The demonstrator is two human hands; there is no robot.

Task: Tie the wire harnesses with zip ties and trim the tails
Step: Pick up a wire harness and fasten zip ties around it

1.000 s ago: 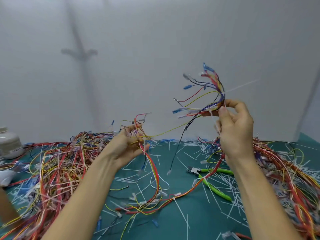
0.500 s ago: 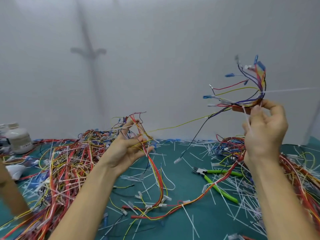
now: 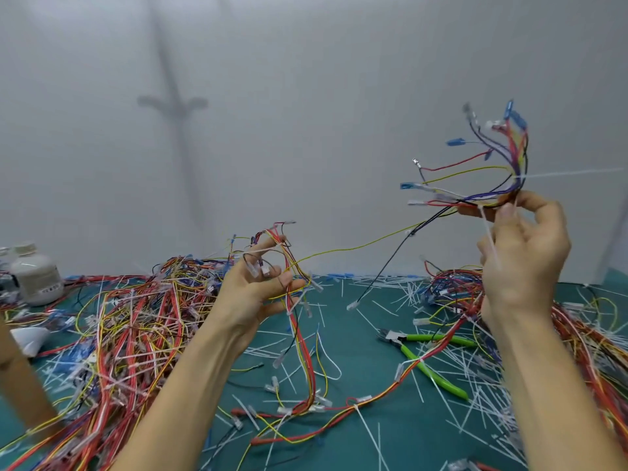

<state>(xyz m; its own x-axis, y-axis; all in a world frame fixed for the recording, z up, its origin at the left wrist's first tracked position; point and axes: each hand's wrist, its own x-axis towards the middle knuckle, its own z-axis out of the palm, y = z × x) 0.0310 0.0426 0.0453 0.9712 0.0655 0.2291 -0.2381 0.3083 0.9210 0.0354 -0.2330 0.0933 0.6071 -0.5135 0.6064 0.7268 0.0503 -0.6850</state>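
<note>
The right hand (image 3: 525, 263), raised above the green cutters (image 3: 429, 368), pinches wire harness (image 3: 492, 198) and zip tie (image 3: 488, 232); the left hand (image 3: 256, 295), palm up, grips its wires.

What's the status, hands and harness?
Left hand grips harness, right hand pinches its far end. Zip tie tail untrimmed. Cutters partly under harness.

Wires (image 3: 303, 362) had smooth, shiny plastic insulation; zip ties (image 3: 489, 237) were milky, semi-clear plastic; cutters (image 3: 429, 370) had glossy lime plastic grips and a dull metal head; mat (image 3: 418, 450) was matt teal; bottle (image 3: 35, 277) looked like whitish plastic; tube (image 3: 20, 385) was plain matt cardboard
</note>
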